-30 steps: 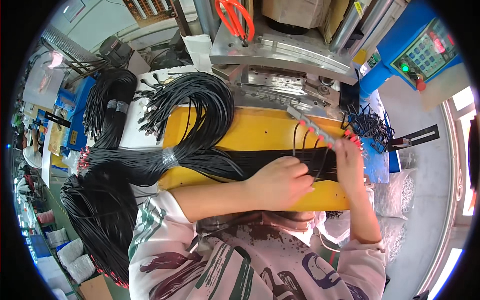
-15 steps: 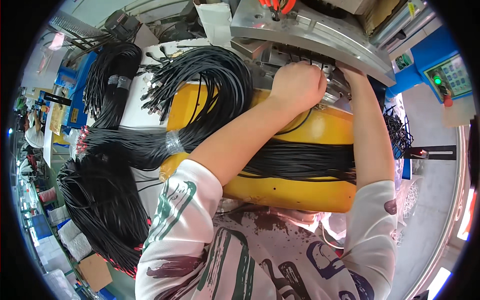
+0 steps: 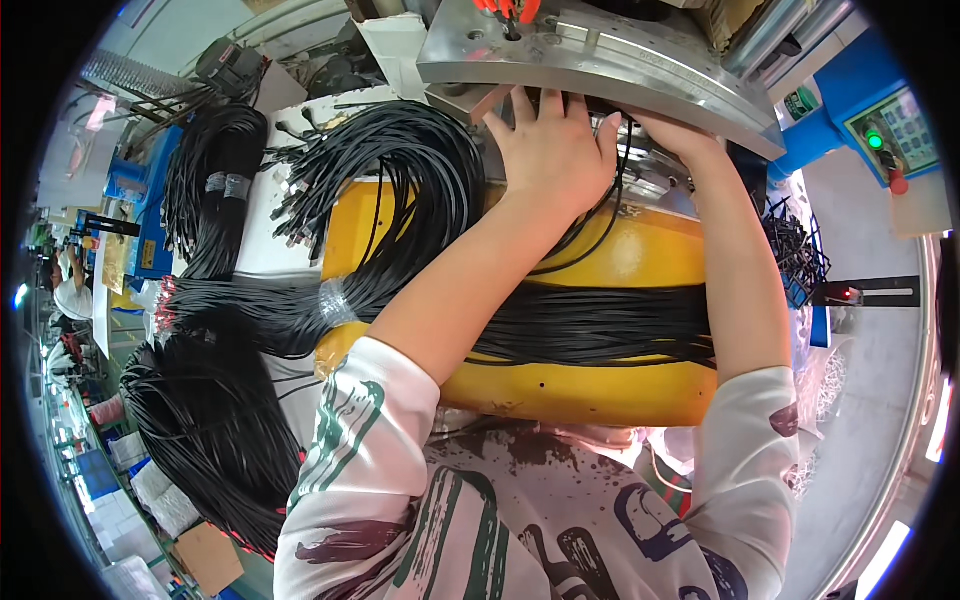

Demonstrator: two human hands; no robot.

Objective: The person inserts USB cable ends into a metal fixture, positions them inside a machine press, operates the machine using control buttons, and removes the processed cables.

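Left hand (image 3: 553,150): we press it flat, fingers spread, on cables (image 3: 590,325) under the metal plate (image 3: 600,50).
Right hand (image 3: 672,132): hidden under the plate — we cannot tell its grip.
Risk: fingers may get pinched there — loose cables could snag.

yellow bench top (image 3: 640,260) carries black cables (image 3: 600,325) (bundled, lying flat).

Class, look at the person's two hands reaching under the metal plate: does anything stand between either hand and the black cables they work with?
Nothing visible does. The left hand lies spread on the black cables at the metal plate edge. The right hand is partly hidden under that plate, so its contact cannot be seen.
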